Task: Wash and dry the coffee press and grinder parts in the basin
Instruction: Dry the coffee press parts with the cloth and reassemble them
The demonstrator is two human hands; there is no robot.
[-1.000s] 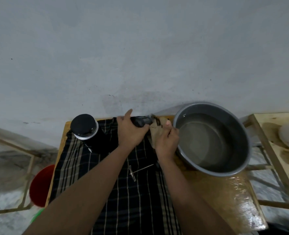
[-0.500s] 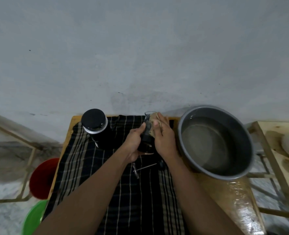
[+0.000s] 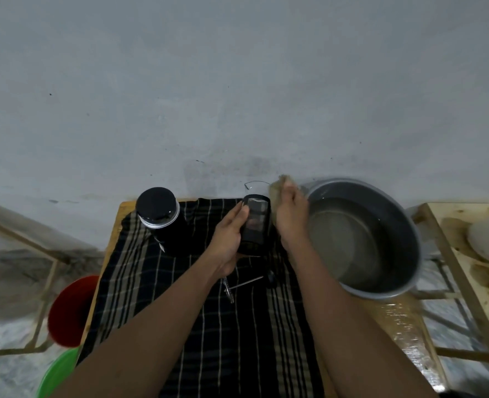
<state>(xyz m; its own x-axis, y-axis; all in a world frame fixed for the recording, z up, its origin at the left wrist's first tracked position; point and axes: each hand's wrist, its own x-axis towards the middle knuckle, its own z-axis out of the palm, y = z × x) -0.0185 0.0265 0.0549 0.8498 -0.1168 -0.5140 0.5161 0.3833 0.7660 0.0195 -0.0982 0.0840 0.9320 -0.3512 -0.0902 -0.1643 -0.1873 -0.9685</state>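
Coffee press beaker (image 3: 255, 228), dark glass in a black frame, sits over the striped cloth (image 3: 180, 311), just left of the basin (image 3: 401, 222). Your left hand (image 3: 229, 239) grips its left side, thumb near the rim. Your right hand (image 3: 292, 216), just beside its right edge, pinches a tan rag (image 3: 277, 186).

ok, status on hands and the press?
Left hand grips press beaker above striped cloth. Right hand holds beige rag at its rim. Basin alongside; nothing in the way.
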